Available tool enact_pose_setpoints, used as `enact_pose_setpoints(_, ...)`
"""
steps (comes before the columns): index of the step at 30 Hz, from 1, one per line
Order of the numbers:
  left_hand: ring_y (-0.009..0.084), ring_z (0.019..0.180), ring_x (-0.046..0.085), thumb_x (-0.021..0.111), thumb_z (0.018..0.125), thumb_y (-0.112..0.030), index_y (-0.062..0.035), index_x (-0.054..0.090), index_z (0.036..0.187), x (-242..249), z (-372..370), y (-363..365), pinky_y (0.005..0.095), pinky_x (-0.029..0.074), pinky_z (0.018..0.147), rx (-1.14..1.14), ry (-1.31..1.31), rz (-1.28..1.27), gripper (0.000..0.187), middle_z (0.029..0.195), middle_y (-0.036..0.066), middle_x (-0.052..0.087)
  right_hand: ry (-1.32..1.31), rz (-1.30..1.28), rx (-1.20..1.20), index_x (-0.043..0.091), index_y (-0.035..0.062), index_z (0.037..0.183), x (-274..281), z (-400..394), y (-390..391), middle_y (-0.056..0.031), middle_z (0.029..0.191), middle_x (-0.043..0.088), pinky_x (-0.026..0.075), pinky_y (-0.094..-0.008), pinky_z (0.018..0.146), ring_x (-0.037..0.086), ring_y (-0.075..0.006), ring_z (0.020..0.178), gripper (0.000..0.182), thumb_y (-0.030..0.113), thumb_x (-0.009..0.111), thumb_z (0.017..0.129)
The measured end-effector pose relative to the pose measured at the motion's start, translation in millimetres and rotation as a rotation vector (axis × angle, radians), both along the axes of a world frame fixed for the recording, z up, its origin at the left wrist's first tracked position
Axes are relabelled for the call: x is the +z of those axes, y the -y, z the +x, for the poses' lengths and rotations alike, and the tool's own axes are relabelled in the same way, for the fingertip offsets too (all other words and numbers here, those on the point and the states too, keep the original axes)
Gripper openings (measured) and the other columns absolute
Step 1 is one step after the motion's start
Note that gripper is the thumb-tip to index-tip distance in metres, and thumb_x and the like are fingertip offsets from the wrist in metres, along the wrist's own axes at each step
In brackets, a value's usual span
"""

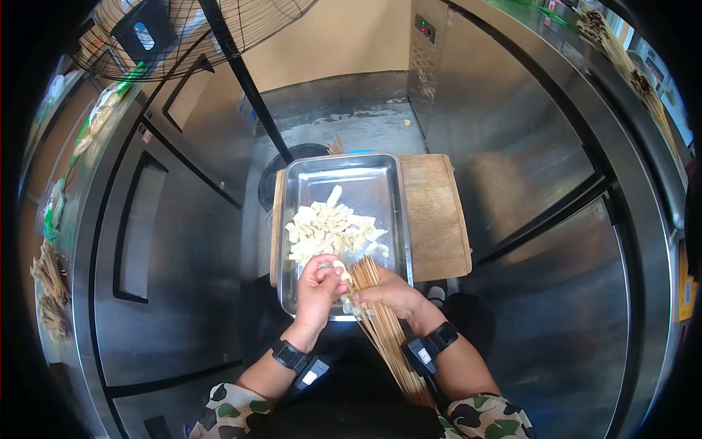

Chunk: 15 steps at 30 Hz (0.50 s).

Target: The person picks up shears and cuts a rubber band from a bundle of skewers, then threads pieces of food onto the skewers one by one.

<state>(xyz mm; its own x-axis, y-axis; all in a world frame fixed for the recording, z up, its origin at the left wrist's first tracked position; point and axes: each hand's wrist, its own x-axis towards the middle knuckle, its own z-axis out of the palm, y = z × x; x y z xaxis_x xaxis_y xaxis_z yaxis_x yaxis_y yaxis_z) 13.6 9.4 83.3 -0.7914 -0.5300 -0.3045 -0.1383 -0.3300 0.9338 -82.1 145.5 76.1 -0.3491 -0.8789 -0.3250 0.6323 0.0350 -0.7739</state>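
In the head view, my right hand is closed around a thick bundle of thin wooden skewers, which slants down toward my lap. My left hand pinches a small pale piece of food beside the skewer tips. Whether a skewer passes through that piece is hard to make out. Both hands are over the near end of a metal tray. A loose heap of cream-coloured food pieces lies in the tray's middle. More pale bits show just under my fingers.
The tray rests on a wooden board. Steel cabinets stand on the left and right. A wire fan guard with a black pole is at upper left. Skewer bundles lie on the left counter.
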Motion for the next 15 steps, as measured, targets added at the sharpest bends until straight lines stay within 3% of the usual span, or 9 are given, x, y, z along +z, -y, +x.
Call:
enact_pose_setpoints(6,0.0049,0.061,0.055,0.055,0.089,-0.005,-0.0081,0.053,0.109,7.2,0.4,-2.3,0.0166,0.046,0.057,0.005,-0.04,-0.061,0.02,0.076,0.001,0.06,-0.001,0.002,-0.004,0.055,0.0032,0.098,0.2,1.4,1.7,-0.0028,0.079,0.057,0.047,-0.0259,0.058,0.057,-0.0113,0.067,0.028,0.001,0.065,0.072)
enact_pose_setpoints(9,0.0078,0.063,0.058,0.056,0.088,-0.006,-0.004,0.058,0.103,-0.8,1.8,2.8,0.0193,0.049,0.059,-0.029,-0.035,-0.121,0.015,0.077,0.002,0.061,0.041,-0.003,0.042,0.048,0.003,0.112,-3.2,-0.4,2.0,-0.0035,0.084,0.056,0.046,-0.0235,0.058,0.056,-0.0103,0.069,0.043,-0.004,0.063,0.072)
enact_pose_setpoints(15,0.0087,0.064,0.06,0.06,0.086,-0.009,-0.0025,0.062,0.096,2.5,2.3,7.3,0.0188,0.049,0.06,-0.011,0.097,0.069,0.012,0.078,0.003,0.063,0.038,-0.002,0.052,0.047,0.0028,0.111,-0.9,-1.4,1.6,-0.0042,0.081,0.057,0.046,-0.0235,0.057,0.056,-0.0108,0.067,0.043,-0.005,0.062,0.072)
